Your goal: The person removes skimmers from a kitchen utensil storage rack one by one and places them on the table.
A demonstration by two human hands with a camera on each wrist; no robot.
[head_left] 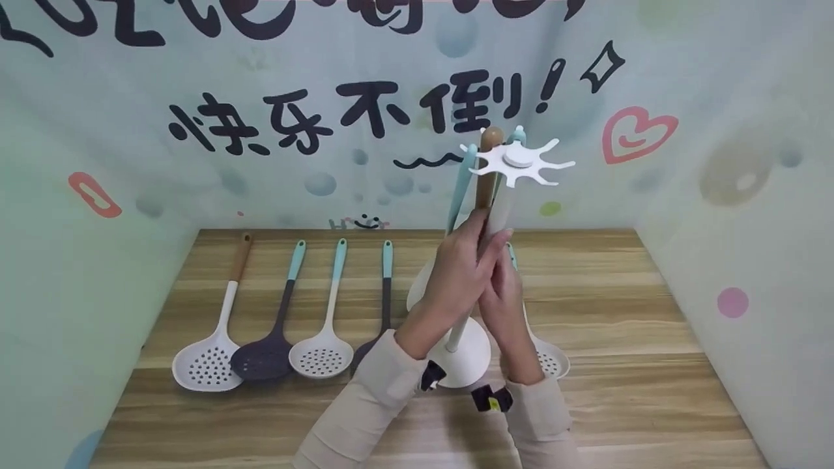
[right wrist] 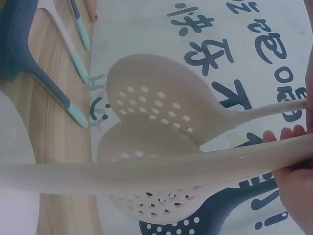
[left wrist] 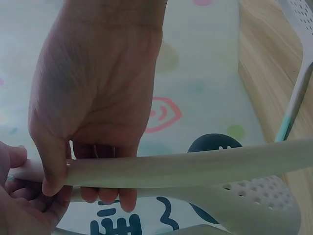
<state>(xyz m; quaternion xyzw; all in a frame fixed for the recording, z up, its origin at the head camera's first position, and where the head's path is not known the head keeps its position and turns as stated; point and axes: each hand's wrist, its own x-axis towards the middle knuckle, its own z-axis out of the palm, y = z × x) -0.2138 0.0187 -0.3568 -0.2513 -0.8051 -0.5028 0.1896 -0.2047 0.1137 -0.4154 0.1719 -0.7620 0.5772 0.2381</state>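
Note:
A white utensil stand (head_left: 500,205) is gripped by its pole (left wrist: 205,166) between both hands, lifted and tilted in the head view. My left hand (head_left: 459,267) curls thumb and fingers round the pole just under the hanging handles. Close beside it, my right hand (head_left: 502,293) holds the same pole. A white star-shaped rack top (head_left: 518,159) with several hooks crowns it, and the round base (head_left: 470,358) is below the hands. From the rack hang a skimmer with a brown handle (head_left: 487,185), a turquoise-handled utensil (head_left: 461,189) and a dark slotted skimmer (right wrist: 230,203).
On the wooden table (head_left: 651,391) lie a white brown-handled skimmer (head_left: 208,361), a dark skimmer (head_left: 264,358), a white turquoise-handled skimmer (head_left: 320,355) and another dark utensil (head_left: 386,299), partly hidden by the left sleeve. One more white skimmer (head_left: 552,358) lies right of the arms. Printed cloth walls surround the table.

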